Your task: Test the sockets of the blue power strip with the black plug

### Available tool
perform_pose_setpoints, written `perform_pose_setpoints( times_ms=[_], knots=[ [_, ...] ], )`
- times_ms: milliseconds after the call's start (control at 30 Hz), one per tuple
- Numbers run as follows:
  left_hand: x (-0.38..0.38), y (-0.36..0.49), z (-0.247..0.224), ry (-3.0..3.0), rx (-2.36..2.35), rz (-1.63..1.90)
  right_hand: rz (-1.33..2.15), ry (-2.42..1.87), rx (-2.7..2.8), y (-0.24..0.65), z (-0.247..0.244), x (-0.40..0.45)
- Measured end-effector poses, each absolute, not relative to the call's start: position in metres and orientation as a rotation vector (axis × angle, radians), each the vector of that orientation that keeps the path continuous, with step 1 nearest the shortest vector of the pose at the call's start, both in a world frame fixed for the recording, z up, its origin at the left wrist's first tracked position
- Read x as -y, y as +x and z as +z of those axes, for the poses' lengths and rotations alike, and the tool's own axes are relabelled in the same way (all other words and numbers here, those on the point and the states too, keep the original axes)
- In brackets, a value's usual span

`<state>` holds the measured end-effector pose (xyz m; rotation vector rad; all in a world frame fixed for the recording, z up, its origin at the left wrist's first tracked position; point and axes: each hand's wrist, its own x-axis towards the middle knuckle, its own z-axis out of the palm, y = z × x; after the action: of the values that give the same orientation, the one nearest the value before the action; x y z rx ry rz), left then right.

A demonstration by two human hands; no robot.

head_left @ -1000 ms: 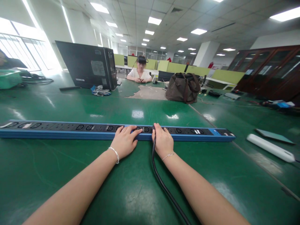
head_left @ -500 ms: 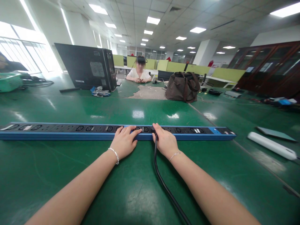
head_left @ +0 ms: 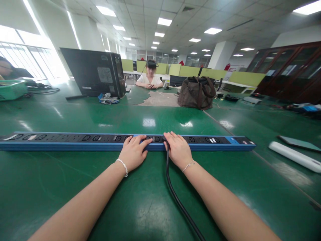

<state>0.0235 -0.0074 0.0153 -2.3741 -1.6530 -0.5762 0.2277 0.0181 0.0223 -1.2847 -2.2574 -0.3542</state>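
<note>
A long blue power strip (head_left: 75, 146) with a black socket face lies across the green table. My left hand (head_left: 133, 152) holds it near the middle, fingers spread over the top and thumb against the front side. Just to the right, my right hand (head_left: 178, 149) is closed around a black plug (head_left: 165, 139) at one of the sockets. Most of the plug is hidden by the fingers, so how deep it sits cannot be seen. From it a thick black cable (head_left: 173, 192) runs down toward me, between my forearms.
A black computer case (head_left: 92, 72) stands back left, with gloves (head_left: 108, 98) before it. A brown bag (head_left: 197, 93) sits back right, and a person (head_left: 149, 78) is across the table. At right lie a white bar (head_left: 294, 156) and a flat green piece (head_left: 299, 143). A green basket (head_left: 13, 90) is far left.
The view has shifted slightly. My right hand's fingers have moved a little over the plug; my left hand stays on the power strip.
</note>
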Motion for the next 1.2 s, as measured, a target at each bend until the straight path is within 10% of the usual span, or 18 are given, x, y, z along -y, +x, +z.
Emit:
perform_pose_setpoints(
  times_ms=[1200],
  knots=[
    [-0.001, 0.015, 0.012, -2.142, 1.766, -0.535, -0.307, -1.228, 2.113, 0.227, 0.007, -0.035]
  ],
)
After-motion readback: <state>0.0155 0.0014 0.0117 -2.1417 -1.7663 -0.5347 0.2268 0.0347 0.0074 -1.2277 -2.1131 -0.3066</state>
